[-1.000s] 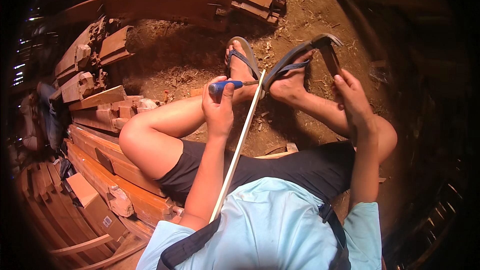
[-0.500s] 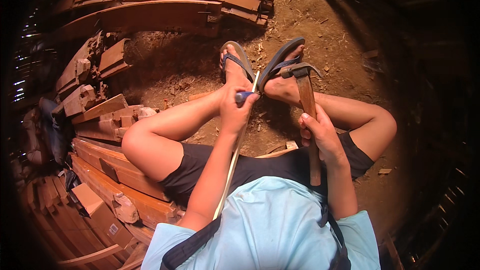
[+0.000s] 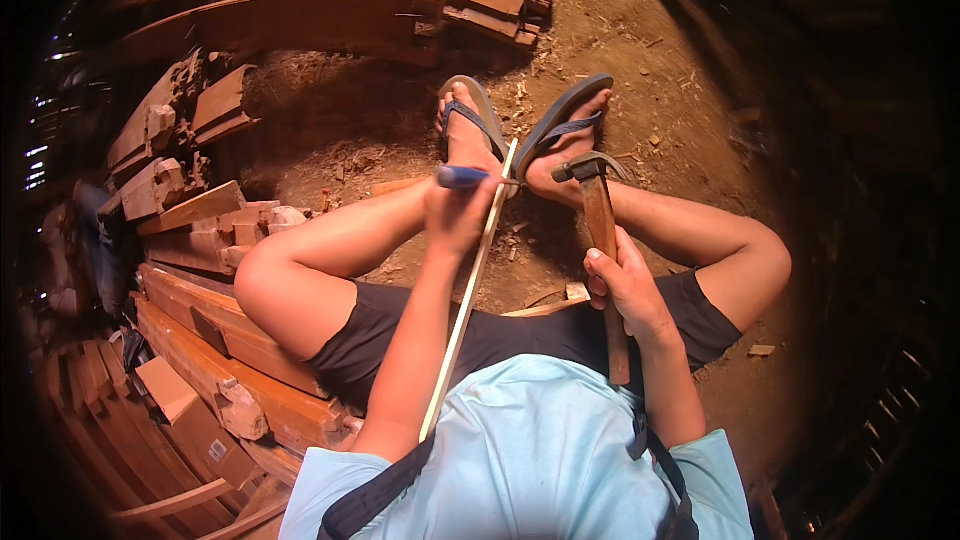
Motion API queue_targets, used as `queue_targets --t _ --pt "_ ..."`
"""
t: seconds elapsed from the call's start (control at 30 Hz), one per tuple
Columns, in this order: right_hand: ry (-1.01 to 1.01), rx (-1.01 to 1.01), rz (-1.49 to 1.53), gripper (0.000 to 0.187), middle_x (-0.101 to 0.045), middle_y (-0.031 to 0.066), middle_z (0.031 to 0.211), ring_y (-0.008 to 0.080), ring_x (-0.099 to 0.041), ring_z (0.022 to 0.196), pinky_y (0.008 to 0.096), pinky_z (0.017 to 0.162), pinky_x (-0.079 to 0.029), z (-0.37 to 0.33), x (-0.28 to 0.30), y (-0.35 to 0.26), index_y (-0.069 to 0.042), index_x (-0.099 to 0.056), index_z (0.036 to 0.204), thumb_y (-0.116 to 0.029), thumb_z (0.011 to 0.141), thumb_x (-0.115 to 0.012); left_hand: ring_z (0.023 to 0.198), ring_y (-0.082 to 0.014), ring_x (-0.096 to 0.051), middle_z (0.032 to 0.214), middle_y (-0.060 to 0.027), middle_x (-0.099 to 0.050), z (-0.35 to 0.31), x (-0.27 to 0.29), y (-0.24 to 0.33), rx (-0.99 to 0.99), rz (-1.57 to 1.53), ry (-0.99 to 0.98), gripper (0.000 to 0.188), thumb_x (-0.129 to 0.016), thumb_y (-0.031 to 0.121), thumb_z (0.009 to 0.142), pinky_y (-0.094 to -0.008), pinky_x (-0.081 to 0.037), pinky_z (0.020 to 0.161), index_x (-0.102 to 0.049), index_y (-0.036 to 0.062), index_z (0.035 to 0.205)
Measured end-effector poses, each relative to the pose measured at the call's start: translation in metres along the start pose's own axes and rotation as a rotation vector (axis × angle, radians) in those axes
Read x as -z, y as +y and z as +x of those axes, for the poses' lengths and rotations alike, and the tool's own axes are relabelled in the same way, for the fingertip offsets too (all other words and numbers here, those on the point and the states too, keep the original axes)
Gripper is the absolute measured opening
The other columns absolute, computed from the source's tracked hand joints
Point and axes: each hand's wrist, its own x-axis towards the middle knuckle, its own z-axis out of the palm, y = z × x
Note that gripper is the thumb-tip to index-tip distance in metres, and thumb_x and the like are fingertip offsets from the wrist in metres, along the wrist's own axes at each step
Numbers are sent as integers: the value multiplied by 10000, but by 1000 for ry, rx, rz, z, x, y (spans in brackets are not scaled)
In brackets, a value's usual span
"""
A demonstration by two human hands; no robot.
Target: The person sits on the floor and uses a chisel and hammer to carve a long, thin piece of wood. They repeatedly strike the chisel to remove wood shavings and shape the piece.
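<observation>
My left hand (image 3: 457, 218) is closed round a blue-handled tool (image 3: 462, 177). The handle points left, and a thin shaft seems to reach right, across a pale, narrow wooden strip (image 3: 466, 305). Slanting from between my feet toward my left upper arm, the strip passes beside my left wrist; whether my fingers also grip it is hidden. A claw hammer (image 3: 600, 215) is in my right hand (image 3: 635, 285), gripped midway along its wooden handle. Its metal head is up near my right ankle, apart from the strip.
I sit low with knees spread, in flip-flops (image 3: 565, 125), on dirt ground (image 3: 640, 90) strewn with wood chips. Reddish timber beams (image 3: 300, 25) lie at the far left. More boards (image 3: 230, 340) and a cardboard box (image 3: 205, 430) are stacked at my left. A small wood piece (image 3: 761, 350) lies by my right knee.
My left hand has turned and shifted slightly left, so the blue handle now points left, farther from the strip. The hammer has come slightly left and down with my right hand.
</observation>
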Motion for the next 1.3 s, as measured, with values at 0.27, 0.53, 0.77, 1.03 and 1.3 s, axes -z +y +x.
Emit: queue_targets --t 0.27,0.53,0.77,1.03,1.3 --pt "41 -16 -5 365 -450 -48 796 33 -434 609 206 506 -395 1 8 3 -119 -410 1250 -240 940 -560 862 -117 -642 944 -72 -696 32 -6 -5 -85 -181 324 289 -771 146 802 -263 -509 786 -659 13 1034" --pt "12 -12 -42 429 -452 -47 795 33 -429 605 197 501 -390 4 -1 0 -125 -395 1301 -254 932 -573 807 -144 -649 885 -71 -694 35 -15 -30 -37 -95 324 264 -772 187 808 -288 -509 747 -651 7 958" --pt "24 -41 -68 435 -454 -47 798 30 -423 594 195 498 -388 2 -7 3 -131 -393 1307 -253 931 -574 809 -108 -627 867 -35 -677 37 -19 -32 -49 -67 399 228 -757 178 832 -248 -490 744 -653 21 961" --pt "34 -40 -89 435 -440 -41 779 38 -423 586 211 496 -393 2 -15 2 -103 -385 1316 -223 935 -558 762 -228 -668 824 -123 -682 35 -22 -32 -82 -31 509 251 -762 217 812 -342 -516 707 -634 24 908" --pt "34 -61 -87 436 -462 -42 807 28 -429 591 189 488 -387 1 -20 7 -119 -398 1306 -237 928 -580 820 -140 -646 882 -66 -686 34 -20 -38 -20 -88 469 253 -751 203 835 -278 -504 767 -643 18 970"
